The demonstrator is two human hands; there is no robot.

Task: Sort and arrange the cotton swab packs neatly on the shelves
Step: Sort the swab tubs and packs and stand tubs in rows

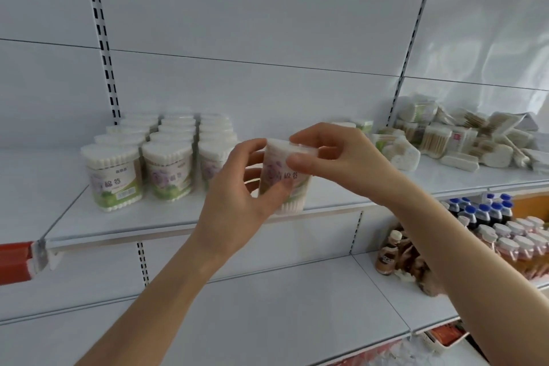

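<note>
White shop shelving fills the view, and its lower shelf [267, 315] lies nearest, carrying a brown drink bottle [387, 252] and, further right, white-capped bottles [523, 244] and blue-capped bottles [481, 214]. Above its front edge both forearms reach up to the upper shelf [124, 223]. There the left hand [234, 202] grips the lower body of a cotton swab pack [282, 181], thumb on the printed front and fingers curled behind. The right hand [341, 157] pinches the pack's white lid between thumb and forefinger. The pack stands nearly upright at the shelf's front; whether it touches the shelf I cannot tell. Just left of it, matching packs [166, 157] stand in three rows running back. Far right, a loose heap of swab packs [463, 140] lies against the back panel [267, 24].
</note>
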